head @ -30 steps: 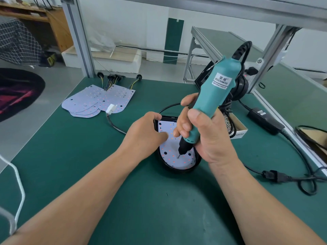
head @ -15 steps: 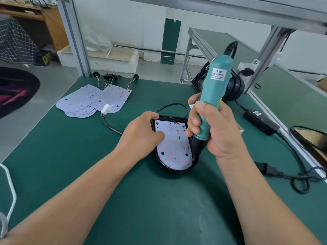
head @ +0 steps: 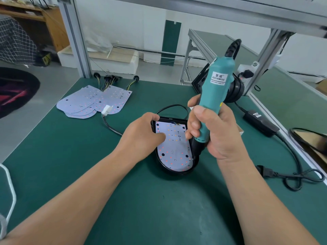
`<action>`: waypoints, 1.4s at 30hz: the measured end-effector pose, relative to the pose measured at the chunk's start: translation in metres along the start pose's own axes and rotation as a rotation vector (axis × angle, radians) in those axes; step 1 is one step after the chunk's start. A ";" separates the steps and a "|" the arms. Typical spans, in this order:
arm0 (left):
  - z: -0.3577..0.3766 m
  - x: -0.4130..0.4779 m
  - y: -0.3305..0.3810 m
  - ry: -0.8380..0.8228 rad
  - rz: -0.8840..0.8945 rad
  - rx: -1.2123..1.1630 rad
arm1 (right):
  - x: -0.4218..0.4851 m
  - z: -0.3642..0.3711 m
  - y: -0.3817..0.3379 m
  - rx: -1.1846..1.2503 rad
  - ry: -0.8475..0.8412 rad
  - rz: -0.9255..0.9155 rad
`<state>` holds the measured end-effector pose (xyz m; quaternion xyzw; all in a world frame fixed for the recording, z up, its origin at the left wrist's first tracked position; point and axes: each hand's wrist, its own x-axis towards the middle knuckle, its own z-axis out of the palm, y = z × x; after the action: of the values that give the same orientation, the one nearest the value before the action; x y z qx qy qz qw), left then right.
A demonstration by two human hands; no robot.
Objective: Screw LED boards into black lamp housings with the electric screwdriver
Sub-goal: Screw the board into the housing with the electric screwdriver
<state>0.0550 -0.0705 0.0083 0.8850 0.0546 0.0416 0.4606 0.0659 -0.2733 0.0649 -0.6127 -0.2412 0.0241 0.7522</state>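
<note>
An aluminium post [head: 76, 38] stands upright at the back of the green bench top [head: 53, 156]. Behind the post runs a white wall [head: 123, 18], with a dark green panel [head: 170, 43] against it to the post's right. Left of the post are a wooden desk [head: 39, 22], grey floor [head: 35, 110] and a dark round rug [head: 14, 89]. A low white block [head: 106, 61] lies just right of the post's foot, and a second green-topped bench [head: 221, 45] stands farther right.

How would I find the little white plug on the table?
On the green table, look far left for the pile of pale LED boards. At the pile's near right edge lies the white plug, ending a black cable. The boards are flat and dotted; it alone is small and blocky.
</note>
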 end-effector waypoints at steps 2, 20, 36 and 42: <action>-0.001 -0.001 0.000 -0.004 0.003 0.003 | 0.001 -0.002 -0.002 0.021 0.013 -0.011; 0.000 -0.024 0.023 0.033 0.168 0.193 | 0.001 -0.001 0.002 0.030 -0.021 0.027; 0.000 -0.025 0.023 0.043 0.185 0.192 | 0.002 -0.002 0.005 0.065 -0.030 0.039; -0.002 -0.028 0.027 0.038 0.193 0.161 | 0.002 -0.004 0.000 0.131 -0.003 -0.009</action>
<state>0.0285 -0.0882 0.0314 0.9192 -0.0191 0.0980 0.3808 0.0699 -0.2763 0.0648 -0.5611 -0.2430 0.0373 0.7904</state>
